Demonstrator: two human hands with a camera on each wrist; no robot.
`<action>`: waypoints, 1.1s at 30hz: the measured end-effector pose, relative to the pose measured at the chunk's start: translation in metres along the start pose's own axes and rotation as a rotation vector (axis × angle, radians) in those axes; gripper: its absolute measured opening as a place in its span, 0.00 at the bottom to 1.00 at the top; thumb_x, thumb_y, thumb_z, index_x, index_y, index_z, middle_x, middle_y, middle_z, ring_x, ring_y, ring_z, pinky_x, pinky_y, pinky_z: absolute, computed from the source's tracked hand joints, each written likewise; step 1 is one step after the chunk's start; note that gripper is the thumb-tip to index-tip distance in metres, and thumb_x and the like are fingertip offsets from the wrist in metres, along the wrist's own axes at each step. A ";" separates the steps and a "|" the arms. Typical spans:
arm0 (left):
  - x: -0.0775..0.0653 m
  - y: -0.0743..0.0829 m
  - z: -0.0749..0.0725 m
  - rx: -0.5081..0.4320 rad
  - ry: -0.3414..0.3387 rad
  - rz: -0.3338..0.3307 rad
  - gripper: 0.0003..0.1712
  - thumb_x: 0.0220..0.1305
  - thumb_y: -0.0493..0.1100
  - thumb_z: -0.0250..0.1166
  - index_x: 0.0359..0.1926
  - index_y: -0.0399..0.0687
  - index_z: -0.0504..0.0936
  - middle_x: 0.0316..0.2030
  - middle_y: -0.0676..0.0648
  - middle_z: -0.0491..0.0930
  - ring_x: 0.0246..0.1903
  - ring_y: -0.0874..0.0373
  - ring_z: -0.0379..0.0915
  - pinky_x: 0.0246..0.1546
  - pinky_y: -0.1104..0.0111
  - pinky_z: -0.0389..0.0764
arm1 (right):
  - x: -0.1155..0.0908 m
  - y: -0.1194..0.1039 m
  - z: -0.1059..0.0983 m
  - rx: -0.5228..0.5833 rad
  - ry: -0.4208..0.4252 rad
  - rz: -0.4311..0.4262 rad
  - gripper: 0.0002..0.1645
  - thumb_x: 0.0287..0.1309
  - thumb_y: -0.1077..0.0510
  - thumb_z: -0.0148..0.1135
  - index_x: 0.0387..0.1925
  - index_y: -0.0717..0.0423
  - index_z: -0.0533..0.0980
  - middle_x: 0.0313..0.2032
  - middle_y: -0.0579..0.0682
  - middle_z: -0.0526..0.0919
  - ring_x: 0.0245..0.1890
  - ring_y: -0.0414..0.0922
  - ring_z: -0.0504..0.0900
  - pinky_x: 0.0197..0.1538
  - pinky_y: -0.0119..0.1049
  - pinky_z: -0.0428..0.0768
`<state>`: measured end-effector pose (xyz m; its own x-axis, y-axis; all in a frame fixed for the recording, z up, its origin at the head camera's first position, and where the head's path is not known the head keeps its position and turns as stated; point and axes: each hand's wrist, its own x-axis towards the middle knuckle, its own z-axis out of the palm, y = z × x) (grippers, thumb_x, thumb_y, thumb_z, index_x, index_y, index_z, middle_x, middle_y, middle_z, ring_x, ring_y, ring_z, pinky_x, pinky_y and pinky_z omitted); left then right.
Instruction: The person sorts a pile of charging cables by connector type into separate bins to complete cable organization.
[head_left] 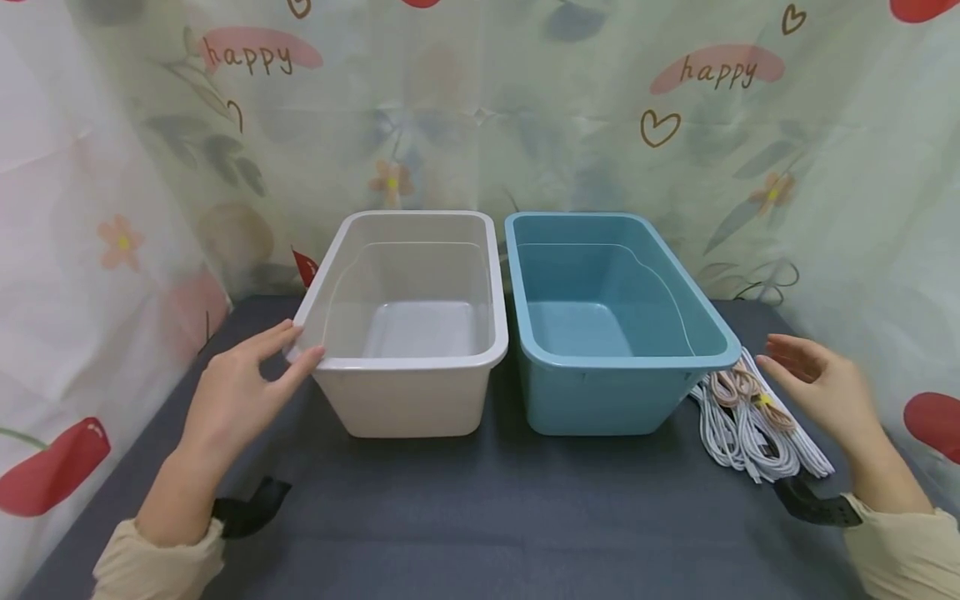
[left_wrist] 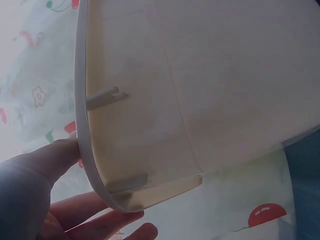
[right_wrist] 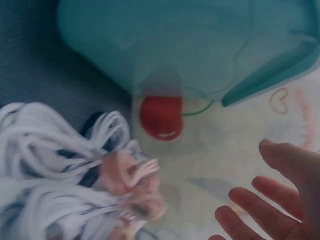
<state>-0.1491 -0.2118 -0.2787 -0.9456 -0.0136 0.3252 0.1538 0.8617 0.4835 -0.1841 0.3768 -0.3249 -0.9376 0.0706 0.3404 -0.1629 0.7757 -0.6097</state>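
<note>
A beige plastic bin (head_left: 405, 398) and a blue plastic bin (head_left: 592, 400) stand upright side by side on the dark cloth, both with nothing inside. My left hand (head_left: 247, 375) spans the beige bin's near left corner, fingers straight, thumb at the front rim and fingertips at the left rim. The left wrist view shows that rim (left_wrist: 82, 100) close beside the thumb and fingers. My right hand (head_left: 825, 383) hovers to the right of the blue bin, fingers loosely bent, holding nothing. Beneath it lie bundled white and peach cords (head_left: 750, 425), partly hidden by the blue bin.
The dark cloth (head_left: 450, 517) covers the table. A patterned curtain (head_left: 480, 125) hangs behind the bins and along both sides. Black straps (head_left: 251, 507) stick out from both wrists. A narrow gap separates the two bins.
</note>
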 end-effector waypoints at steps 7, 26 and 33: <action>-0.002 -0.003 0.001 -0.010 -0.003 0.000 0.38 0.62 0.62 0.56 0.64 0.42 0.68 0.63 0.39 0.67 0.62 0.35 0.63 0.55 0.39 0.67 | -0.005 0.022 0.010 -0.043 -0.089 0.160 0.38 0.61 0.43 0.56 0.60 0.68 0.66 0.41 0.34 0.81 0.31 0.08 0.60 0.28 0.13 0.68; -0.003 -0.003 0.003 -0.035 0.030 0.001 0.36 0.62 0.61 0.57 0.63 0.42 0.69 0.63 0.41 0.69 0.62 0.37 0.63 0.55 0.41 0.69 | -0.004 0.036 0.031 -0.139 -0.133 0.271 0.40 0.61 0.39 0.54 0.56 0.73 0.69 0.51 0.75 0.75 0.49 0.67 0.74 0.27 0.28 0.76; -0.003 -0.003 0.003 -0.039 0.028 -0.006 0.36 0.62 0.62 0.57 0.63 0.42 0.69 0.63 0.41 0.68 0.62 0.37 0.63 0.55 0.41 0.69 | -0.004 0.035 0.032 -0.141 -0.122 0.282 0.40 0.62 0.38 0.51 0.57 0.72 0.69 0.51 0.74 0.75 0.51 0.68 0.72 0.32 0.42 0.80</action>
<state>-0.1476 -0.2127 -0.2838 -0.9383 -0.0331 0.3442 0.1597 0.8414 0.5163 -0.1955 0.3833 -0.3706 -0.9709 0.2260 0.0789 0.1444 0.8158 -0.5600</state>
